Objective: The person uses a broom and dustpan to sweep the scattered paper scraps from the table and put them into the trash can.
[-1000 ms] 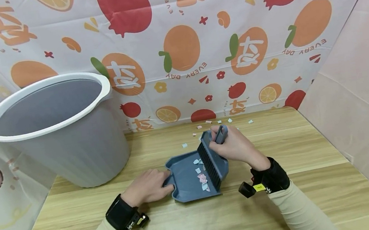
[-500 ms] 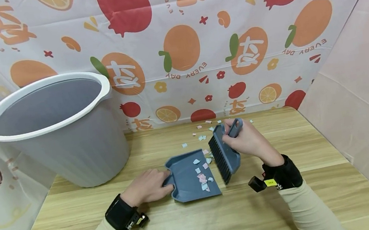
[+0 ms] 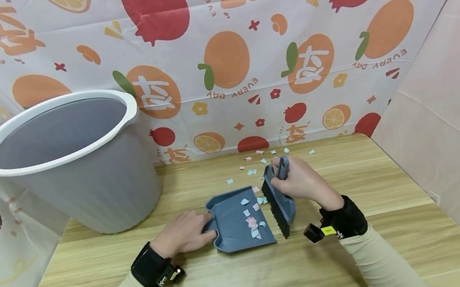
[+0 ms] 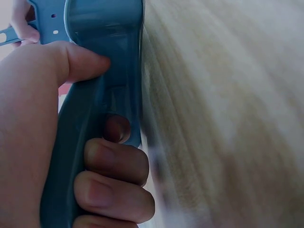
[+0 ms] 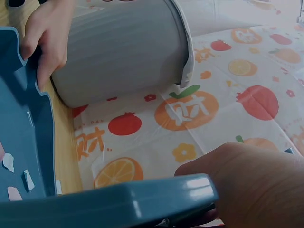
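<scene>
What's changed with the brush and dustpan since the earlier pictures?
The right hand moved the brush rightward off the dustpan, then brought its handle slightly back left. Nothing was newly grasped or released. The left hand, dustpan and gray bin stayed put.

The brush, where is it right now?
In the head view, the brush is in the person's right hand, just to the right of the dustpan with paper bits in it.
</scene>
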Demonstrator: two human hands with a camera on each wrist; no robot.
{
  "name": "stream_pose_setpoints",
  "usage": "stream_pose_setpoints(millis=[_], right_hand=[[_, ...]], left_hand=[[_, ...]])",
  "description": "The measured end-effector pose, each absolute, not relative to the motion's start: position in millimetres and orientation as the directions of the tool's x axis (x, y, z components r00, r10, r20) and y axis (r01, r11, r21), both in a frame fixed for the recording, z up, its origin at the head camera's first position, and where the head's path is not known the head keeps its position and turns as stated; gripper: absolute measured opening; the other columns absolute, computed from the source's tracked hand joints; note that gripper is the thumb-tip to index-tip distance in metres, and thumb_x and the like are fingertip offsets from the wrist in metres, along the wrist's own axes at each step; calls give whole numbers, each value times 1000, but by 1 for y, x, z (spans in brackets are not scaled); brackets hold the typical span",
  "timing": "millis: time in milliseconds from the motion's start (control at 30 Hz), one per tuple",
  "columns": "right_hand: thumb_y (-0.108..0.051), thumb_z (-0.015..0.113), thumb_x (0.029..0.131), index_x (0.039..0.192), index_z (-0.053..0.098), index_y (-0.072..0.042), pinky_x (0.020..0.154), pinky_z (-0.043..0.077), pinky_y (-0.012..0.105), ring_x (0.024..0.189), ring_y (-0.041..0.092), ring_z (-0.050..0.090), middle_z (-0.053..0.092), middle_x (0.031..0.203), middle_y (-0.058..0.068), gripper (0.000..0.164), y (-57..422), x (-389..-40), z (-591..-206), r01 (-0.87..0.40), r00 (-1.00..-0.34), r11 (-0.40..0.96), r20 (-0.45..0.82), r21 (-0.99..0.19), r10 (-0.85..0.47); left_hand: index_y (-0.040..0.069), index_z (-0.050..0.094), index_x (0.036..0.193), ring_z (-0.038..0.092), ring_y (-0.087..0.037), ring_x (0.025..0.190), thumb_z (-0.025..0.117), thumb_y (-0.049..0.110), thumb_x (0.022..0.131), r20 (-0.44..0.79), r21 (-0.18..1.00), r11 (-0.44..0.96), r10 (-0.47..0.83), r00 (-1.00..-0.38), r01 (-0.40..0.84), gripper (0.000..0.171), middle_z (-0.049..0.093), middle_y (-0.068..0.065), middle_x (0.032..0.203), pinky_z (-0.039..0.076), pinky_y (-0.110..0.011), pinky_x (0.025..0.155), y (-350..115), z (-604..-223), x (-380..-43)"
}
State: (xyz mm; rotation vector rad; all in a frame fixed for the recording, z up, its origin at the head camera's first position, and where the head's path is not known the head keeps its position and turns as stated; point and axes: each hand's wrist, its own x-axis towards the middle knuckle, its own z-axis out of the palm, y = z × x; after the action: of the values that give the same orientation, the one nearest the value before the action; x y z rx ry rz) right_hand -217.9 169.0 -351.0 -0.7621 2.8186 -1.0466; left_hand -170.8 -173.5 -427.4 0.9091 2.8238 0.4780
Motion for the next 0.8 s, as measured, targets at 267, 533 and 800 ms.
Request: stream_pose_setpoints(millis=[267,533,800], right_hand=[[-2,66,97,81,52,-14,60,25,25,56,7,28,30,65,-10,25,155,-214,-355,-442,-862,588,137,-678,-489],[0,65,97,80,52,-14,59,25,23,56,4,28,31,64,-10,26,143,-206,-354,-466,-823,492,156,-735,-547],[0,64,96,80,54,-13,58,27,23,57,3,29,32,66,-10,23,144,-203,-348,-437,-823,461,137,-772,-551]], left_hand=[[20,55,82,34,-4,56,64,28,102,-34,340,766,589,-807,545,23,30,12,67,25,-23,60,-174,-427,-171],[19,58,85,37,-4,57,65,30,102,-43,333,772,586,-809,541,21,32,12,68,29,-23,61,-173,-427,-171],[17,61,87,38,-4,57,65,30,101,-45,331,774,584,-810,540,19,32,12,68,29,-23,60,-173,-427,-172]])
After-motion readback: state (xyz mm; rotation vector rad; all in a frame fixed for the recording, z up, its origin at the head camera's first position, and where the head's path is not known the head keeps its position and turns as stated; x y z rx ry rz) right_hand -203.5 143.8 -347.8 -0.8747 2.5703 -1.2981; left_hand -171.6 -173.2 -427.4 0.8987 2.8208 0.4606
